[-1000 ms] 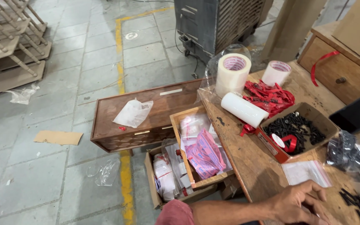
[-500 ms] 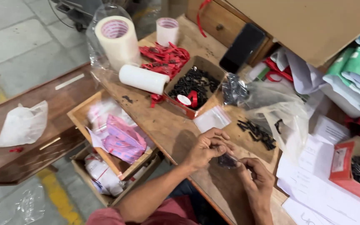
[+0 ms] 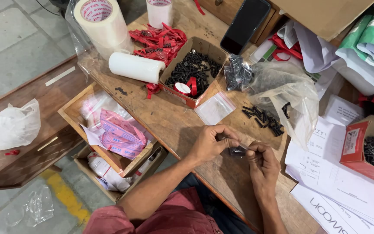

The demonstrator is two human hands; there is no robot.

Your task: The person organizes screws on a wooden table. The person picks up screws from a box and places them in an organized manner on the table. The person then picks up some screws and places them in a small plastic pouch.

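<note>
Your left hand (image 3: 213, 143) and your right hand (image 3: 261, 164) meet over the wooden desk (image 3: 169, 125), fingertips pinched together on a small clear packet of dark screws (image 3: 237, 151) held between them, just above the desk top. The packet sits right at the fingertips of both hands; how much it holds you cannot tell.

Just beyond your hands lies an empty clear zip bag (image 3: 215, 108), flat on the desk. To its right is a loose pile of black screws (image 3: 263, 118), partly under a crumpled clear plastic bag (image 3: 287, 93). Behind the zip bag stands an open cardboard box (image 3: 191, 71) with red sides, full of black screws and a small red-and-white roll. A white paper roll (image 3: 136, 67) lies beside it, with a heap of red ties (image 3: 159, 41) behind and a big roll of pale tape (image 3: 100, 24) at the far left corner. A black phone (image 3: 245, 25) leans at the back. On your right sits a red box (image 3: 362, 149) of long dark nails on white printed sheets (image 3: 325, 173). Pink packets (image 3: 120, 135) fill the open drawer at your left.
</note>
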